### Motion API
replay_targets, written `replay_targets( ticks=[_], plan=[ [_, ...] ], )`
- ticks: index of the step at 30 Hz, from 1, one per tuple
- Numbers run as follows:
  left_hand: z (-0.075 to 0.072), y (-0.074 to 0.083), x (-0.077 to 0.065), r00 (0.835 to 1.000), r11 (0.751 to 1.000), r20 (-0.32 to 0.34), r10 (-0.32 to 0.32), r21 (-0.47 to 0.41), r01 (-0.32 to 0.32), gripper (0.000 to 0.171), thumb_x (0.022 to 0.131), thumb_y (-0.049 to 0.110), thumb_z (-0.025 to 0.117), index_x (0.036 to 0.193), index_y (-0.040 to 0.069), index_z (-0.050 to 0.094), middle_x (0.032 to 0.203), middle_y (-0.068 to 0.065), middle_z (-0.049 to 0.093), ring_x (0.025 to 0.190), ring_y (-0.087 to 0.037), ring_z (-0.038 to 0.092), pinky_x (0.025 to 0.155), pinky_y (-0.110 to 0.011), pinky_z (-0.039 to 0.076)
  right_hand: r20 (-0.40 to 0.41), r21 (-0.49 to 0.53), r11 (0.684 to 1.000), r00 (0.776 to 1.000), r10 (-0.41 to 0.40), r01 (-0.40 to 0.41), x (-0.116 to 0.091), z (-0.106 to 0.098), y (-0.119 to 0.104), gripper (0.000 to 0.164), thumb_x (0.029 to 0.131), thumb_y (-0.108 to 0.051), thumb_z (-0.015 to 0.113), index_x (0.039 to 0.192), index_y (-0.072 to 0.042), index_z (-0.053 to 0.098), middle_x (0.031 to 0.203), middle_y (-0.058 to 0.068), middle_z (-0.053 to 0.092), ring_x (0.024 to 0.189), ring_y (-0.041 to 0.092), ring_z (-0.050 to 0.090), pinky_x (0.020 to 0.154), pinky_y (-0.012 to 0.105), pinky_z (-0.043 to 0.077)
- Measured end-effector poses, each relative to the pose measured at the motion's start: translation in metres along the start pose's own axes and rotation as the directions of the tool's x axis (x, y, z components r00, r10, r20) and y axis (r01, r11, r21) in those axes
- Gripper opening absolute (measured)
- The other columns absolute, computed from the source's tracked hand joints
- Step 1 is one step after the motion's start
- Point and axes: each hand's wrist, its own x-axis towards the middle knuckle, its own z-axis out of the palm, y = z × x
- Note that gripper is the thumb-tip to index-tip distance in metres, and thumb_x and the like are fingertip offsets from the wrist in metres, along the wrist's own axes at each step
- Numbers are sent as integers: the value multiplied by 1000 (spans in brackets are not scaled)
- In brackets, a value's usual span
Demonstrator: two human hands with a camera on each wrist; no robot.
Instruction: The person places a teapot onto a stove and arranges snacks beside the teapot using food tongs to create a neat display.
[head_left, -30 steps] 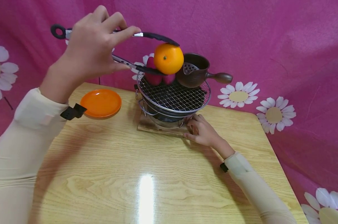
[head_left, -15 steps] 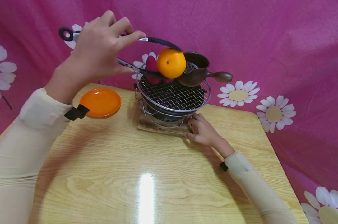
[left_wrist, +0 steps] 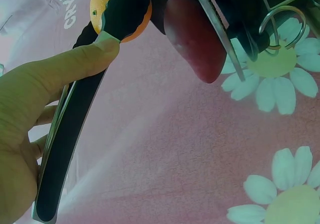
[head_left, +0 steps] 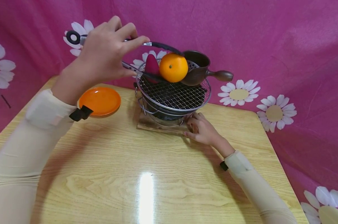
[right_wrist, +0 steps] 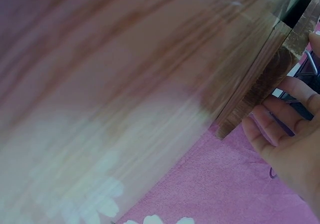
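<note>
In the head view my left hand (head_left: pixel 107 53) grips black-and-silver tongs (head_left: pixel 163 46), whose tips hold an orange (head_left: pixel 173 67) over the grill. The left wrist view shows the thumb along one arm of the tongs. Beneath lies a round wire mesh (head_left: pixel 171 93) on a dark brazier (head_left: pixel 164 115). A tapered dark pink thing (head_left: pixel 151 66), resembling a sweet potato, sits on the mesh. To its right stands a brown side-handled teapot (head_left: pixel 196 70), partly behind the orange. My right hand (head_left: pixel 203 129) holds the corner of the wooden base (head_left: pixel 160 128), fingertips against its edge.
An orange plate (head_left: pixel 100 101) lies on the wooden table (head_left: pixel 110 174) left of the brazier. A pink cloth (head_left: pixel 258 43) with white flowers hangs behind the table and down its right side. Wire handles (head_left: pixel 146 107) stick out from the brazier's side.
My left hand has moved right and down with the tongs and orange, bringing the orange lower, closer to the mesh and teapot. My right hand stays at the base.
</note>
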Motion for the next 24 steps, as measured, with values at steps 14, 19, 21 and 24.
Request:
replay_targets(
  ticks=[14, 19, 21, 24],
  plan=[
    [5, 1, -5, 999, 1000, 38, -14, -11, 14, 83, 73, 34, 92, 145, 15, 56, 121, -19, 55, 106, -38, 46, 80, -56, 55, 5, -1, 1000, 1000, 16, -16, -2, -2, -4, 26, 85, -29, 79, 86, -9, 62, 100, 8, 57, 98, 28, 48, 84, 42, 40],
    [7, 1, -7, 999, 1000, 45, -16, -13, 17, 83, 72, 34, 92, 145, 14, 56, 121, -19, 55, 106, -38, 46, 82, -55, 55, 4, -1, 1000, 1000, 17, -17, -3, -2, -4, 26, 85, -29, 79, 85, -9, 62, 99, 8, 57, 98, 28, 48, 83, 42, 40],
    [8, 1, -7, 999, 1000, 41, -14, -16, 14, 83, 72, 34, 92, 145, 14, 57, 120, -20, 55, 105, -37, 46, 81, -54, 54, 3, -2, 1000, 1000, 14, -14, -3, -2, -4, 26, 85, -29, 79, 85, -9, 62, 98, 8, 57, 98, 28, 48, 83, 42, 40],
    [8, 1, -7, 999, 1000, 36, -7, -17, 8, 82, 72, 34, 92, 144, 14, 57, 119, -19, 55, 104, -37, 46, 79, -53, 54, 0, -2, 1000, 1000, 11, -11, -4, -1, -3, 26, 84, -29, 79, 85, -9, 62, 98, 8, 56, 97, 28, 47, 83, 42, 40]
  ],
)
